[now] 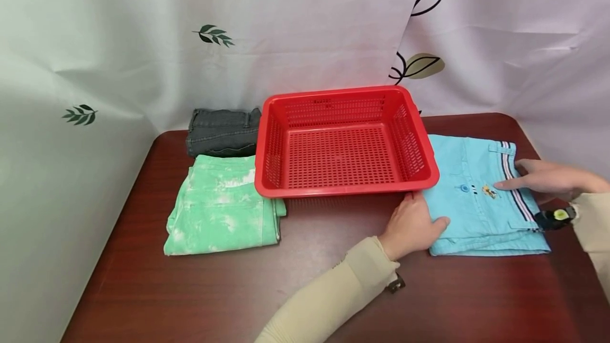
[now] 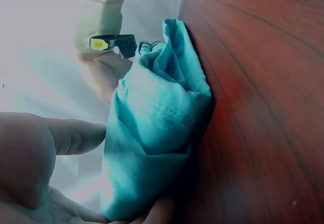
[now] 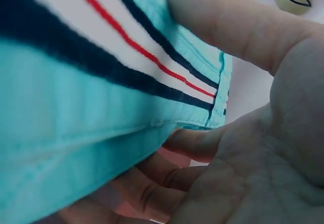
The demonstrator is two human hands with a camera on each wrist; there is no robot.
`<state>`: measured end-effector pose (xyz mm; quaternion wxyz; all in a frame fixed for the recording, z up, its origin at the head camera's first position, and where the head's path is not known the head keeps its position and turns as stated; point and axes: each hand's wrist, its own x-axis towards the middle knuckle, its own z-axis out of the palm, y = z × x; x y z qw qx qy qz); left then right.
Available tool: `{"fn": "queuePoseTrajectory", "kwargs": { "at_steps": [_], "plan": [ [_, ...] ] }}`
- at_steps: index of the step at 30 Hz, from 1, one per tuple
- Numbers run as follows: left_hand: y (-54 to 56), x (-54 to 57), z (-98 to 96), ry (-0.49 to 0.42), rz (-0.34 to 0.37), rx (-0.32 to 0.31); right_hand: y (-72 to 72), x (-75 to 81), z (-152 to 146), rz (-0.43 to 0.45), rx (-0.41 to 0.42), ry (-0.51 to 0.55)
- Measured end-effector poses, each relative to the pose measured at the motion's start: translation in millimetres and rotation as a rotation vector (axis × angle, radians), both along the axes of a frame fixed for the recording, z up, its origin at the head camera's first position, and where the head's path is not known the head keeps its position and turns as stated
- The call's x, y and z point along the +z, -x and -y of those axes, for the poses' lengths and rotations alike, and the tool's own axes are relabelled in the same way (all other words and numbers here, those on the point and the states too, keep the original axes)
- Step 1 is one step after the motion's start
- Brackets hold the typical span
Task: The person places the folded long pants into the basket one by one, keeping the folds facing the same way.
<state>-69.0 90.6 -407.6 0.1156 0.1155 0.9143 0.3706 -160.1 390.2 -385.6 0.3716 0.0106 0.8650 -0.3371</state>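
Folded light blue trousers [image 1: 459,210] with a striped waistband lie on the table to the right of the red basket. My left hand [image 1: 412,226] holds their left folded edge, thumb over the top and fingers low at the underside in the left wrist view. At the waistband, my right hand [image 1: 553,179] grips from the right. Its thumb lies on the upper face, and in the right wrist view the fingers [image 3: 152,191] reach beneath the cloth. A blue button and a small embroidered figure show on the trousers' upper face.
The empty red plastic basket [image 1: 340,190] stands at the middle back, overlapping the trousers' far left corner in the head view. Left of it lie folded green-and-white trousers [image 1: 224,221], with a folded dark grey garment [image 1: 221,131] behind. A patterned curtain [image 1: 310,25] borders the table.
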Motion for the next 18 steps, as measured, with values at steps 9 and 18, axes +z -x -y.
{"fn": "queuePoseTrajectory", "kwargs": {
  "at_steps": [9, 18],
  "plan": [
    [-1.7, -2.8, -0.4, -0.091, -0.011, 0.000, -13.3, -9.5, -11, -0.053, -0.038, 0.092],
    [-1.9, -4.3, -0.8, -0.178, 0.010, -0.014, -22.2, -11.4, -13, -0.149, -0.057, 0.104]
  ]
}}
